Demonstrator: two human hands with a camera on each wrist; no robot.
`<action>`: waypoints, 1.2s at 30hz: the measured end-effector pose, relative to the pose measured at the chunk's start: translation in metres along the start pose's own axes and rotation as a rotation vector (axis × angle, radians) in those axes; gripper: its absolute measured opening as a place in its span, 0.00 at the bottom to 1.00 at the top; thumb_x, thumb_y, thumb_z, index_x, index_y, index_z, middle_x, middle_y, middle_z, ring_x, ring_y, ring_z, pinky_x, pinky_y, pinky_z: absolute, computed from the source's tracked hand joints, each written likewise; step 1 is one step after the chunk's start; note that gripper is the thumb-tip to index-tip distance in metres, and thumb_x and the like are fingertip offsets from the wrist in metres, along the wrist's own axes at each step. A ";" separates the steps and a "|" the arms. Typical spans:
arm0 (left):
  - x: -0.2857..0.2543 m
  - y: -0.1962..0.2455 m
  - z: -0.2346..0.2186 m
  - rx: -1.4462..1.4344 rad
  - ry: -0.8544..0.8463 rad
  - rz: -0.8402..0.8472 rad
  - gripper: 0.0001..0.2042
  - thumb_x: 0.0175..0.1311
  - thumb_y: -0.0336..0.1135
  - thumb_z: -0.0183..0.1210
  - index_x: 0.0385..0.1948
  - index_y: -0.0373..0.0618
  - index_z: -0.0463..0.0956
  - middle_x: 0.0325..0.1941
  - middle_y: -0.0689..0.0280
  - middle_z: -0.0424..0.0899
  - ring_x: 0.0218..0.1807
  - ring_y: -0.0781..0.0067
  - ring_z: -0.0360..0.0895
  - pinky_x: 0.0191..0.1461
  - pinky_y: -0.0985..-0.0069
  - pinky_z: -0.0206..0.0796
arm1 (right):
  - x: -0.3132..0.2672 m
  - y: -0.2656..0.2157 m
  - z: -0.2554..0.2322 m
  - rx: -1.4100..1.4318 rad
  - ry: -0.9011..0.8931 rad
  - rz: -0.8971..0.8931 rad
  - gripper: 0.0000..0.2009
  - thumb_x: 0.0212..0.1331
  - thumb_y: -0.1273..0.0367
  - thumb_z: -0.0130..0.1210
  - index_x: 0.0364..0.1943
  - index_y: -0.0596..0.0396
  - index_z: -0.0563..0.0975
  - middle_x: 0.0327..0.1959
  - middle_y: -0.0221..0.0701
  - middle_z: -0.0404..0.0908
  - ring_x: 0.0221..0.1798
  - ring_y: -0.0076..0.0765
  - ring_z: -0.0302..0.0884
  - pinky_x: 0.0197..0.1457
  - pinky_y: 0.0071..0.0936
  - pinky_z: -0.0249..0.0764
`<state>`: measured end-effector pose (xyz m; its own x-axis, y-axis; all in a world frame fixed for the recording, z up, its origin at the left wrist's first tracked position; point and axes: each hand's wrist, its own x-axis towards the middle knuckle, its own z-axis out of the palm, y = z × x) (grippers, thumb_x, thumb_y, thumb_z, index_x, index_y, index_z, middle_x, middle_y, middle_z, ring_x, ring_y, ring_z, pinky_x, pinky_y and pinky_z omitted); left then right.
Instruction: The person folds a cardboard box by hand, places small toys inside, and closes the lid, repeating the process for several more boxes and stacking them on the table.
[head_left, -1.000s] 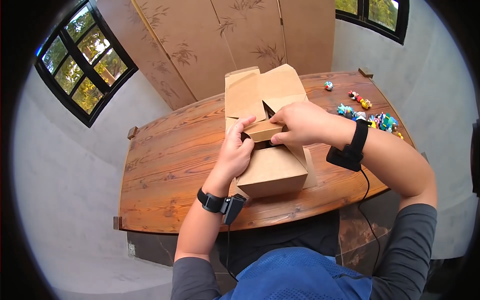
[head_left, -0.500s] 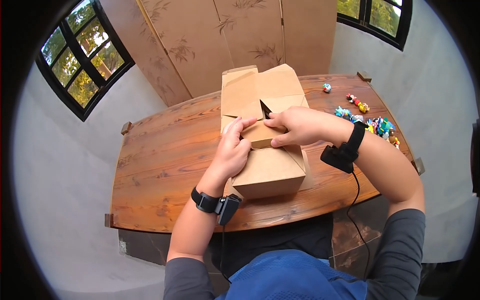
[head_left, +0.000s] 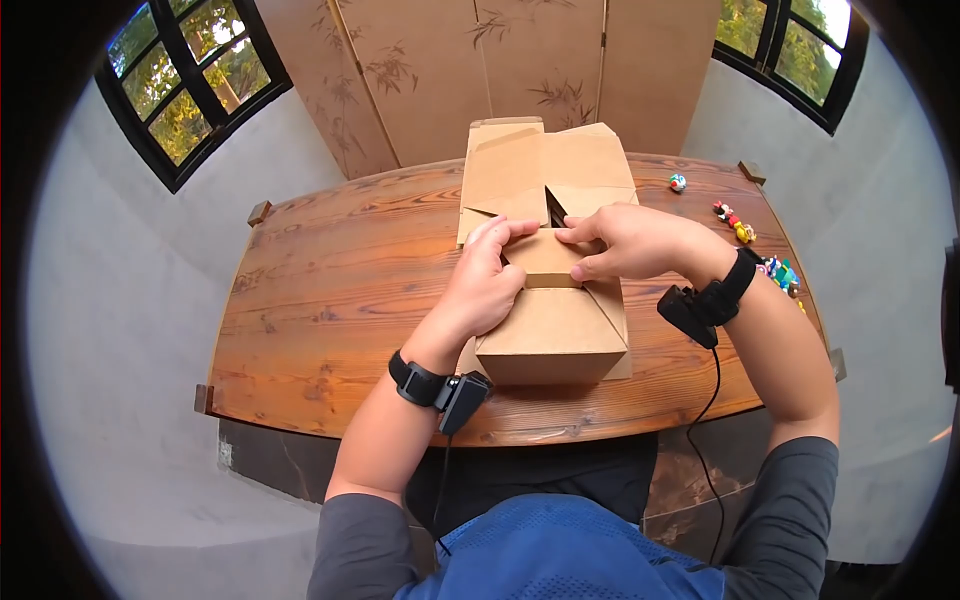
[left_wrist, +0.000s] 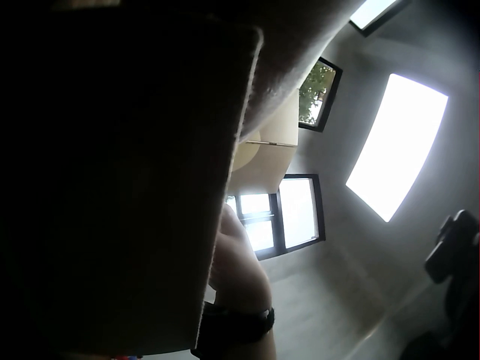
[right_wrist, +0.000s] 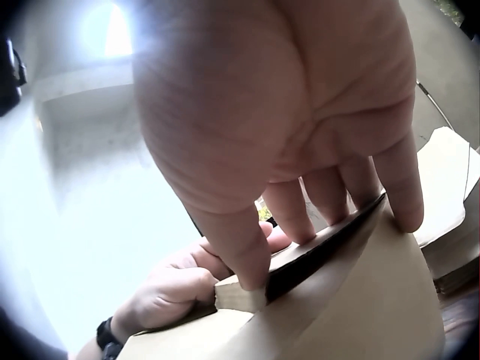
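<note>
A brown cardboard box sits on the wooden table in front of me, its tall back panels leaning away. Across its top lies a narrow folded cardboard flap. My left hand grips the flap's left end, forefinger over the top and thumb at the near side. At the other end my right hand holds it, thumb on the near edge and fingers along the far one. In the right wrist view a dark slit runs beside the flap. A dark panel of cardboard fills much of the left wrist view.
Several small colourful toy figures lie on the table's right side, with more partly behind my right forearm. A small round toy sits farther back. Thin cables hang from the wrist cameras. A folding screen stands behind the table.
The folded flap has moved down, and the dark gap at its near edge has closed. Both hands have stayed on it, the right thumb now on its near edge. The head view has shifted slightly.
</note>
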<state>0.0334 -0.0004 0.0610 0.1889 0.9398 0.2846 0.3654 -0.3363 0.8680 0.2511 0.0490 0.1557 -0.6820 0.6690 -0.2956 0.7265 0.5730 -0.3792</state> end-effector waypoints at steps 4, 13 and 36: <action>0.000 0.000 0.001 0.066 -0.002 0.013 0.27 0.53 0.16 0.44 0.59 0.37 0.73 0.62 0.58 0.69 0.66 0.66 0.69 0.70 0.73 0.59 | 0.002 0.007 0.008 -0.057 0.087 -0.088 0.29 0.58 0.56 0.62 0.62 0.58 0.76 0.46 0.47 0.84 0.51 0.49 0.81 0.56 0.36 0.75; 0.001 -0.002 0.001 0.033 0.035 0.009 0.27 0.52 0.15 0.44 0.57 0.37 0.74 0.61 0.59 0.70 0.67 0.67 0.69 0.70 0.73 0.60 | 0.000 -0.003 0.002 -0.042 0.024 -0.014 0.29 0.60 0.58 0.61 0.62 0.61 0.75 0.48 0.46 0.82 0.51 0.51 0.79 0.57 0.37 0.72; 0.000 -0.002 0.002 0.033 -0.001 0.004 0.19 0.64 0.24 0.59 0.58 0.36 0.74 0.66 0.58 0.71 0.77 0.66 0.55 0.75 0.69 0.51 | 0.001 -0.019 0.009 -0.132 0.008 0.072 0.27 0.61 0.54 0.57 0.55 0.63 0.79 0.49 0.48 0.81 0.55 0.52 0.78 0.61 0.38 0.72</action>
<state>0.0349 0.0001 0.0583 0.1911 0.9384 0.2879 0.3943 -0.3420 0.8530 0.2361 0.0342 0.1543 -0.6276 0.7140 -0.3104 0.7785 0.5803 -0.2391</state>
